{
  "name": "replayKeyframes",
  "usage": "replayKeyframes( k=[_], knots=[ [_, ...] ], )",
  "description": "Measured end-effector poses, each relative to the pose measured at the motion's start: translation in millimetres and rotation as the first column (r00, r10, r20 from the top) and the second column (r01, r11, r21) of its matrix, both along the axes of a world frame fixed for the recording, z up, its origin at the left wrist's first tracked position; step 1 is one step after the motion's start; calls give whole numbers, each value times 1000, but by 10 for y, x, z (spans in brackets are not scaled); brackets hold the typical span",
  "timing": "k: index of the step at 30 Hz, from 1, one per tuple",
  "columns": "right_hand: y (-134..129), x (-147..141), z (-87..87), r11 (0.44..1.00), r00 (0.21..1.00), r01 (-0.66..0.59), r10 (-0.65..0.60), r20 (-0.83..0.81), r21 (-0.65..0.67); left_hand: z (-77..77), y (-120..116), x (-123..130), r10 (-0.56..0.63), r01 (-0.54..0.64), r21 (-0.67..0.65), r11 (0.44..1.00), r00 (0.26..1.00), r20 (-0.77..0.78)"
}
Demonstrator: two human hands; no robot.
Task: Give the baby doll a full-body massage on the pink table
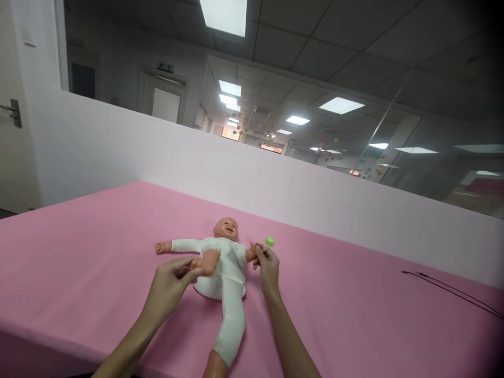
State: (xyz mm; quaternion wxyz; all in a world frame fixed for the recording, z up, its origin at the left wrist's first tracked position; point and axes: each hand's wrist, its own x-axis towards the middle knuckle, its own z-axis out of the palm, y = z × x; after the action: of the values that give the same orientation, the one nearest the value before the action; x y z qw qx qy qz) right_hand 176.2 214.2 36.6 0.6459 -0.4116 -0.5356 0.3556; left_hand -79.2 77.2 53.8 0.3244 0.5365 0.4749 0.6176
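Note:
A baby doll [233, 270] with a white cloth body lies face up on the pink surface [334, 294], its head toward the wall. My left hand [171, 283] is closed on one of the doll's feet, and that leg is bent up over the belly. The doll's hand on the right side is pinched by my right hand [268, 266]. The other doll arm stretches out to the left, untouched. The second leg extends toward me, its foot cut off by the lower frame edge.
A small green object [270, 241] lies just beyond my right hand. Thin black cords [452, 291] rest at the far right. A white low wall [236, 173] with glass above borders the back. A door [16, 131] stands at far left.

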Motion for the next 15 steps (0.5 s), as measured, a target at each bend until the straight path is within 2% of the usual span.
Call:
replayKeyframes(
  k=[3, 5, 6, 8, 11, 13, 15],
  knots=[
    [-67, -183, -88, 985, 978, -166, 171, 117, -47, -34, 444, 136, -63, 63, 35, 997, 998, 17],
    [-55, -186, -105, 983, 974, -174, 181, 134, -56, -80, 545, 204, -106, 105, 29, 994, 994, 27],
    [-33, -144, -95, 988, 981, -146, 151, 124, -51, -88, 507, 216, -113, 113, 18, 993, 993, 24],
    [37, 21, -60, 999, 998, -20, 22, 54, -41, -92, 256, 177, -102, 102, -14, 995, 995, -17],
    [170, 384, -83, 964, 959, 252, -261, -113, -87, -222, -374, -24, -75, 68, -66, 996, 991, -111],
    [246, 610, -185, 915, 912, 364, -388, -134, -176, -460, -764, -202, -101, 83, -125, 989, 984, -150],
    [296, 755, -312, 874, 889, 410, -447, -99, -261, -756, -1018, -358, -218, 175, -223, 959, 957, -190]
  ],
)
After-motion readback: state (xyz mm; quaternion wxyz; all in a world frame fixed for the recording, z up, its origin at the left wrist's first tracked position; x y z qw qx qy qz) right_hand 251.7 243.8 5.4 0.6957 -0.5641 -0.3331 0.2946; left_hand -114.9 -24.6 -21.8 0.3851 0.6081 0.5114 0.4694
